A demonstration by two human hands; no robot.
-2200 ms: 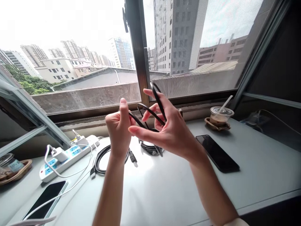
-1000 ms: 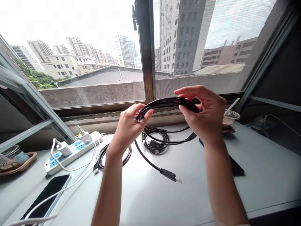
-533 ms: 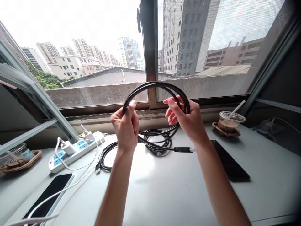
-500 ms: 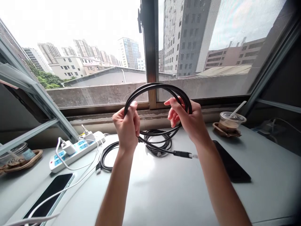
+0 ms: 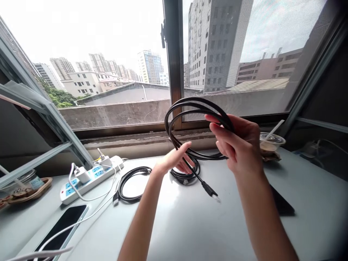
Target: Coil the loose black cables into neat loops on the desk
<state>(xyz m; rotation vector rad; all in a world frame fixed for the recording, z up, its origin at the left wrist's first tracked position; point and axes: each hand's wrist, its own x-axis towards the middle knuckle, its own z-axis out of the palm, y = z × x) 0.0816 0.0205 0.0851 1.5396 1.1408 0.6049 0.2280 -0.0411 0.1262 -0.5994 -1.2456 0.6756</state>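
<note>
A black cable (image 5: 208,189), looped into a loose coil, hangs above the desk. My right hand (image 5: 240,139) is closed around the right side of the coil, thumb and fingers pinching its strands together. At the coil's lower left, my left hand (image 5: 174,160) has its thumb and fingers apart, with strands passing by them; any contact is hard to make out. One cable end with a plug dangles below, pointing down and right. Behind my left hand a second coiled black cable (image 5: 198,170) lies on the desk, and a third coiled cable (image 5: 121,186) with a USB plug rests farther left.
A white power strip (image 5: 89,179) with plugged-in chargers and white cords sits at left, near a phone (image 5: 61,230). A dark flat device (image 5: 282,203) lies partly behind my right forearm. Drink cups stand at the right (image 5: 272,141) and left (image 5: 25,181); a window frame (image 5: 175,65) rises behind.
My left hand has loosened from the coil's left side and moved lower and right, fingers spreading. My right hand has shifted right with the coil, whose plug end now hangs lower.
</note>
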